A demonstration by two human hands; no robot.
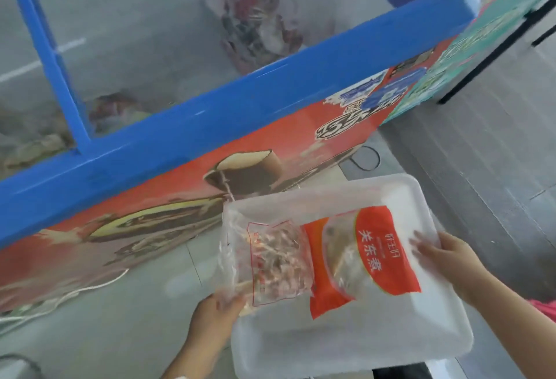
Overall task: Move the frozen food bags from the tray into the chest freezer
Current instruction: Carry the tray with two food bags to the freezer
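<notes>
Bags lengthwise toward freezer (210,120): clear bag (270,261) in left hand (216,312), right hand (442,255) gripping tray (346,348).

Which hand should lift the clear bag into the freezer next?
Probably the left. The left hand already pinches the clear bag at its near corner, on the freezer side. The right hand grips the tray rim, steadying it.

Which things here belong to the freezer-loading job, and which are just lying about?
Belongs to the job:
- white translucent plastic tray
- clear plastic bag of pinkish frozen pieces, in the left hand's grip
- red printed frozen food bag
- blue-rimmed chest freezer
- right hand, on the tray's edge

Lying about:
- white cord on the floor
- black-legged table
</notes>
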